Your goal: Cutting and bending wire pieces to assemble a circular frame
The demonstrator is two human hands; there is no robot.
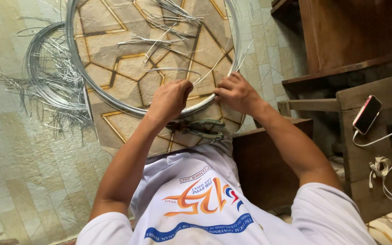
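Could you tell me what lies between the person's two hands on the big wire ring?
In the head view, a short bare stretch of the wire ring runs between the left hand and the right hand, crossed by one thin loose wire.

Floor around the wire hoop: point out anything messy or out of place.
Cut wire pieces lie scattered at odd angles inside the big wire hoop. A tangled wire pile sprawls to its left, ends sticking out. Green-handled pliers lie on the floor below both hands, unheld.
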